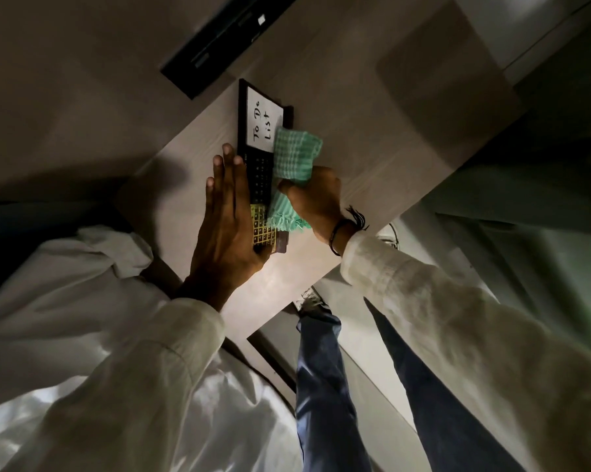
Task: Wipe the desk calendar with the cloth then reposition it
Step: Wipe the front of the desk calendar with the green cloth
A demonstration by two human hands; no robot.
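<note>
The desk calendar [260,172] is a long black board with a white "To Do List" panel, a dark date grid and a yellow grid at its near end. It lies on the pale wooden desk [372,137]. My left hand [226,219] grips the calendar's left edge and near end, with the fingers stretched flat along it. My right hand [316,195] clutches a green checked cloth [296,158], which is pressed against the calendar's right side and covers part of its face.
A long black panel with slots [219,39] sits in the wall beyond the desk. The desk's near edge runs diagonally below my hands. My legs in blue trousers [324,386] and my shoes [313,301] show below it.
</note>
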